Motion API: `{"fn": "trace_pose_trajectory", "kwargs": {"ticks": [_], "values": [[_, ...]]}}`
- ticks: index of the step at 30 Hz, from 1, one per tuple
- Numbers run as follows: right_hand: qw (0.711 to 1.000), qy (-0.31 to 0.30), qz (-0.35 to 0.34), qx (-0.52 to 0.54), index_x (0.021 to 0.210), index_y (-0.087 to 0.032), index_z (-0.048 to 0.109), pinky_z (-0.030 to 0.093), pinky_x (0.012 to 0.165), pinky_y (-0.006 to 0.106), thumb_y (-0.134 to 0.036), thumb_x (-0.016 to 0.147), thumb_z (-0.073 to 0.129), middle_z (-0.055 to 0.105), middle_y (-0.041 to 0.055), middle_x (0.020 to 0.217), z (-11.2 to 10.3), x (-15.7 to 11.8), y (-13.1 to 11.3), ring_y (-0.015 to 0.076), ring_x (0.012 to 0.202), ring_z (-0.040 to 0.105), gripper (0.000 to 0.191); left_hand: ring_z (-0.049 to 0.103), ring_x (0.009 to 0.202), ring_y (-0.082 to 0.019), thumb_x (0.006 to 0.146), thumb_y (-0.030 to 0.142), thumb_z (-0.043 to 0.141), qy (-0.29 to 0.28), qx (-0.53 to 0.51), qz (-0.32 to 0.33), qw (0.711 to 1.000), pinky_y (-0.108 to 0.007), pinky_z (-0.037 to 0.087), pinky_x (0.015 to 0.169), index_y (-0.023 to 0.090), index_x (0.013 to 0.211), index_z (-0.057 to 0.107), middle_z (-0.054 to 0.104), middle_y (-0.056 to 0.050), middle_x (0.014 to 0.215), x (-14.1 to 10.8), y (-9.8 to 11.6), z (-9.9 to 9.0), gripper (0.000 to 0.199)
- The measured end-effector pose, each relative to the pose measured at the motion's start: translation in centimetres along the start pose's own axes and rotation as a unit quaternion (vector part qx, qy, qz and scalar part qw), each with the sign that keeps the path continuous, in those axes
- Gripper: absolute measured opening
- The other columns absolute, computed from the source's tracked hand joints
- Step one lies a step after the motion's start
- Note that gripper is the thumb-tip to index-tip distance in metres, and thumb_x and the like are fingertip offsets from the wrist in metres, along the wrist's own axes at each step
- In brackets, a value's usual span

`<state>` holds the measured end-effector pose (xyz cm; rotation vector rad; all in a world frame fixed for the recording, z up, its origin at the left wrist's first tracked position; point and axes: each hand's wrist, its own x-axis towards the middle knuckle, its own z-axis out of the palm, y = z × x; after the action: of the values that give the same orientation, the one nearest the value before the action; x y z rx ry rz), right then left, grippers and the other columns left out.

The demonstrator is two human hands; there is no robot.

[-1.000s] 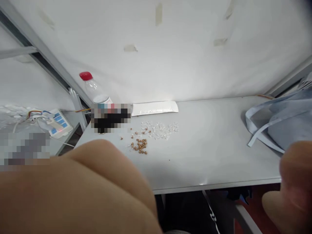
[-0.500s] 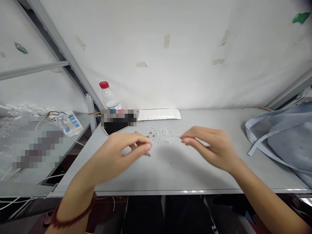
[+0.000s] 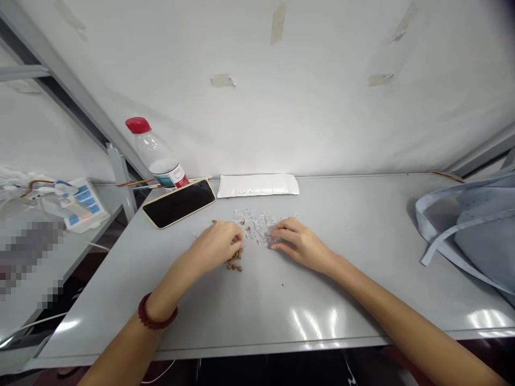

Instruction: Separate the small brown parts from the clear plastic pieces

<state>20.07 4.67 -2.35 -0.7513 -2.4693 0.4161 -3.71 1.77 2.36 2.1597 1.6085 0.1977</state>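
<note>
Small clear pieces [image 3: 263, 224] lie scattered at the middle of the grey table [image 3: 257, 305], with a few brown ones among them. A small heap of brown pieces [image 3: 234, 262] sits at the near side of my left hand [image 3: 219, 244]. That hand is low over the table with its fingers curled together; what they hold, if anything, is hidden. My right hand [image 3: 300, 242] rests at the right edge of the clear pieces, thumb and fingers a little apart, its fingertips touching some of them.
A white packet [image 3: 258, 185] lies by the wall. Left of it are a phone [image 3: 179, 204] and a bottle with a red cap [image 3: 159, 155]. A grey-blue bag [image 3: 483, 230] stands at the right, and a power strip [image 3: 84, 206] at the far left.
Both hands have come down to the table, the right one moving inward onto the clear pieces. The view has shifted, and more brown pieces show beside my left hand.
</note>
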Motion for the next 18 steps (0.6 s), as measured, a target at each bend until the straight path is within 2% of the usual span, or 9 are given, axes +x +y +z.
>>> {"fn": "trace_pose_trajectory", "kwargs": {"ticks": [3, 6, 9, 11, 13, 15, 18], "values": [[0.998, -0.006, -0.026, -0.057, 0.101, -0.013, 0.066, 0.051, 0.074, 0.035, -0.019, 0.094, 0.049, 0.065, 0.0094, 0.088, 0.1, 0.0, -0.2, 0.0192, 0.082, 0.056, 0.020, 0.058, 0.065, -0.018, 0.082, 0.019, 0.042, -0.005, 0.025, -0.004, 1.000, -0.029, 0.042, 0.060, 0.018, 0.063, 0.059, 0.064, -0.004, 0.072, -0.2, 0.2, 0.8, 0.025], [0.996, 0.008, -0.051, -0.078, 0.100, -0.011, 0.065, 0.051, 0.072, 0.035, -0.016, 0.094, 0.045, 0.066, 0.0099, 0.085, -0.1, 0.0, -0.5, 0.0193, 0.080, 0.056, 0.021, 0.056, 0.064, -0.017, 0.080, 0.017, 0.045, 0.022, 0.011, -0.009, 1.000, -0.030, 0.044, 0.060, 0.018, 0.064, 0.057, 0.060, -0.003, 0.071, -0.2, 0.3, 1.3, 0.020], [0.998, 0.041, -0.044, -0.014, 0.104, -0.012, 0.063, 0.051, 0.072, 0.033, -0.017, 0.094, 0.047, 0.067, 0.0095, 0.087, -0.4, -0.2, -1.3, 0.0179, 0.080, 0.057, 0.020, 0.053, 0.058, -0.014, 0.078, 0.020, 0.053, 0.060, -0.107, -0.012, 0.992, -0.028, 0.046, 0.054, 0.018, 0.076, 0.063, 0.058, 0.000, 0.069, -0.4, 0.8, 1.3, 0.011], [0.997, 0.058, -0.001, 0.060, 0.108, -0.014, 0.061, 0.052, 0.071, 0.031, -0.019, 0.093, 0.050, 0.068, 0.0076, 0.088, -0.5, -0.3, -2.1, 0.0160, 0.078, 0.059, 0.019, 0.053, 0.056, -0.012, 0.080, 0.027, 0.056, 0.072, -0.237, -0.016, 0.969, -0.025, 0.047, 0.047, 0.019, 0.083, 0.065, 0.058, 0.000, 0.073, -0.7, 1.6, 1.3, 0.012], [0.985, 0.071, 0.070, 0.138, 0.107, -0.017, 0.061, 0.052, 0.070, 0.030, -0.023, 0.091, 0.055, 0.068, 0.0051, 0.088, -0.5, -0.4, -2.8, 0.0145, 0.077, 0.062, 0.018, 0.056, 0.060, -0.011, 0.082, 0.031, 0.059, 0.092, -0.336, 0.001, 0.937, -0.022, 0.048, 0.046, 0.019, 0.084, 0.066, 0.061, -0.001, 0.080, -0.9, 2.5, 1.4, 0.014], [0.963, 0.071, 0.148, 0.214, 0.103, -0.019, 0.062, 0.052, 0.070, 0.029, -0.027, 0.089, 0.058, 0.069, 0.0034, 0.087, -0.4, -0.3, -3.3, 0.0144, 0.078, 0.064, 0.017, 0.057, 0.065, -0.011, 0.081, 0.028, 0.061, 0.124, -0.379, 0.035, 0.916, -0.021, 0.050, 0.050, 0.019, 0.082, 0.066, 0.062, -0.001, 0.083, -1.2, 3.1, 1.6, 0.010], [0.916, 0.047, 0.228, 0.326, 0.100, -0.020, 0.063, 0.052, 0.073, 0.031, -0.034, 0.089, 0.058, 0.071, 0.0033, 0.090, -0.2, -0.2, -3.8, 0.0156, 0.083, 0.065, 0.019, 0.058, 0.069, -0.010, 0.082, 0.022, 0.063, 0.144, -0.388, 0.075, 0.907, -0.018, 0.050, 0.051, 0.019, 0.082, 0.066, 0.062, -0.001, 0.082, -1.2, 3.5, 2.0, 0.005]]}}
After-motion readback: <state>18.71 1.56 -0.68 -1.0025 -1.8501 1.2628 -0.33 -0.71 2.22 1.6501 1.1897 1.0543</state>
